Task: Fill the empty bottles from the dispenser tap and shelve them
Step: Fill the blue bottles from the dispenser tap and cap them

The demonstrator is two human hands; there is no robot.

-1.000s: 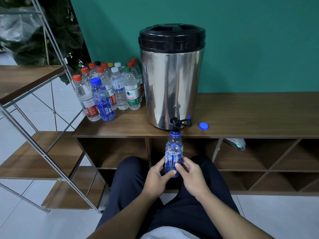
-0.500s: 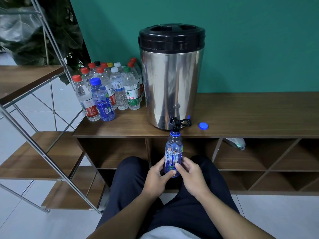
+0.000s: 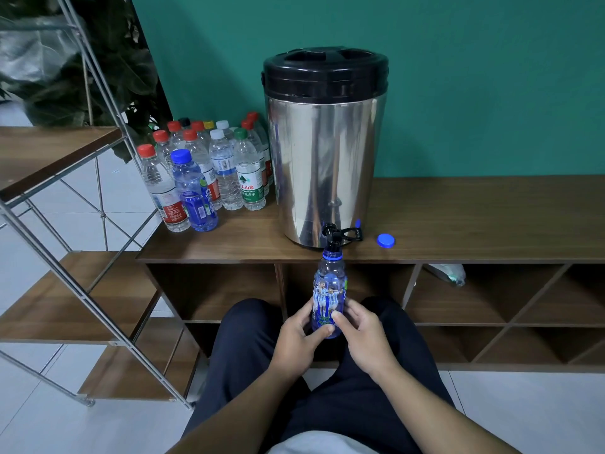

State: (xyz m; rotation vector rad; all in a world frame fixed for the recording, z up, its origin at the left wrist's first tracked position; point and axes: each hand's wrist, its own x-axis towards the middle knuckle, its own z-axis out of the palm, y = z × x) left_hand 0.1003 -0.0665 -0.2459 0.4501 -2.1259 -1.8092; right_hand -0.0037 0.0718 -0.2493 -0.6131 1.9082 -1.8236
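A steel dispenser [image 3: 324, 152] with a black lid stands on the wooden cabinet top [image 3: 458, 221]. Its black tap [image 3: 332, 235] hangs over the front edge. Directly under the tap I hold a blue-tinted bottle [image 3: 328, 290] upright, uncapped, its mouth touching the spout. My left hand [image 3: 299, 342] grips its lower left side and my right hand [image 3: 363, 335] grips its lower right side. The bottle's blue cap [image 3: 386, 240] lies on the cabinet top to the right of the tap.
Several capped bottles [image 3: 209, 172] cluster on the cabinet top left of the dispenser. Open cubbies [image 3: 474, 296] run below the top. A metal-framed wooden shelf unit [image 3: 65, 290] stands at the left. My knees [image 3: 248, 322] are below the bottle.
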